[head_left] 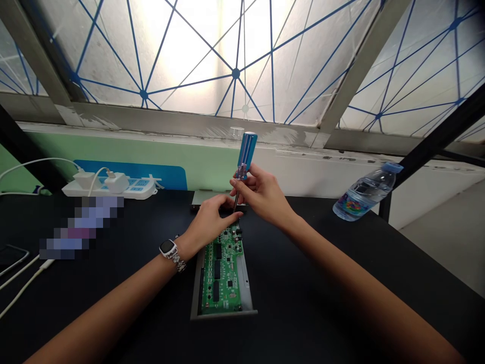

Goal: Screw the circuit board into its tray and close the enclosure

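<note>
Hands: right point(265, 194) grips screwdriver point(244, 156) | left point(208, 220) apparently steadies circuit board point(223, 268) far edge

- We see a clear plastic water bottle point(361, 196) with a blue cap lying on its side at the black table's point(310, 303) right edge.
- We see a white power strip point(109, 188) with white plugs at far left.
- White cables point(22, 283) trail nearby.

Both bare forearms reached forward and converged at centre, left hand point(208, 220) lay palm down with fingers curled inward, a watch on its wrist, right hand point(261, 194) was raised slightly higher, its grip pinched closed between thumb and fingertips, wrist bent
</note>
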The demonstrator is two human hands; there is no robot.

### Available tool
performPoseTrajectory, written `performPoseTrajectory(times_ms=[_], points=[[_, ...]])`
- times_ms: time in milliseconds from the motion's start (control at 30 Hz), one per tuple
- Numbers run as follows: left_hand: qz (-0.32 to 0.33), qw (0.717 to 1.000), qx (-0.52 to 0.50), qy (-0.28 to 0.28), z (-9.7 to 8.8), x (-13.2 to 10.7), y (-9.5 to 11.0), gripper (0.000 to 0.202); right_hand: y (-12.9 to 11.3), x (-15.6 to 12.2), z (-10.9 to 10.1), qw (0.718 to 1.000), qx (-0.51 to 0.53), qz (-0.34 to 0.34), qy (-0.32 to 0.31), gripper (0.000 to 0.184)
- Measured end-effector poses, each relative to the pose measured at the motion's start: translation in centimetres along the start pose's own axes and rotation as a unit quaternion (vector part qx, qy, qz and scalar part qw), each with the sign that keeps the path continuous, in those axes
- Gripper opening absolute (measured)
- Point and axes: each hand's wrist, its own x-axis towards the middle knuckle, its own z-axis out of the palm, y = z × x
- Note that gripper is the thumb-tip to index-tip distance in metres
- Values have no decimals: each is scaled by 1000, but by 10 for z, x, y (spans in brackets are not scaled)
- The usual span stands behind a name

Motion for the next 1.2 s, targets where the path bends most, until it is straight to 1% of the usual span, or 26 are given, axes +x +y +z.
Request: performPoseTrajectory(times_ms=[100, 200, 300, 400, 467, 533, 600, 733, 800, 833, 900, 967, 1033, 1100, 1200], points=[[-16, 999, -32, 25, 3, 2, 5, 25, 1, 0, 1, 1000, 3, 2, -1, 19], [-27, 997, -63, 34, 5, 3, 5, 27, 3, 0, 1, 1000, 8, 6, -2, 20], [-36, 994, -97, 29, 5, 2, 1, 22, 4, 2, -4, 999, 20, 30, -37, 24], [-48, 987, -152, 2, 4, 2, -3, 16, 2, 4, -14, 991, 35, 76, -105, 29], [-50, 982, -178, -25, 3, 2, -4, 18, 0, 5, -22, 983, 46, 98, -147, 32], [-44, 981, -185, -49, 1, 2, -3, 20, -2, 6, -28, 977, 50, 104, -178, 33], [-35, 980, -183, -70, -1, 2, -2, 21, -1, 7, -31, 975, 49, 98, -192, 32], [-21, 980, -170, -98, -4, 3, 2, 21, 2, 7, -30, 977, 72, 97, -175, 27], [-11, 983, -153, -98, -5, 4, 4, 21, 3, 7, -29, 979, 78, 99, -161, 24], [-8, 986, -141, -89, -5, 4, 5, 19, 2, 7, -28, 980, 74, 99, -153, 23], [-11, 992, -112, -51, -3, 5, 6, 18, 1, 7, -27, 984, 60, 96, -139, 21], [-19, 996, -85, -1, -1, 5, 7, 22, 0, 7, -26, 987, 47, 91, -120, 21], [-25, 997, -69, 34, 2, 5, 8, 28, 0, 6, -25, 990, 39, 83, -106, 23], [-27, 997, -61, 49, 4, 5, 8, 34, 2, 6, -23, 992, 36, 74, -93, 26], [-35, 996, -61, 58, 5, 4, 8, 35, 5, 6, -19, 994, 40, 73, -66, 30]])
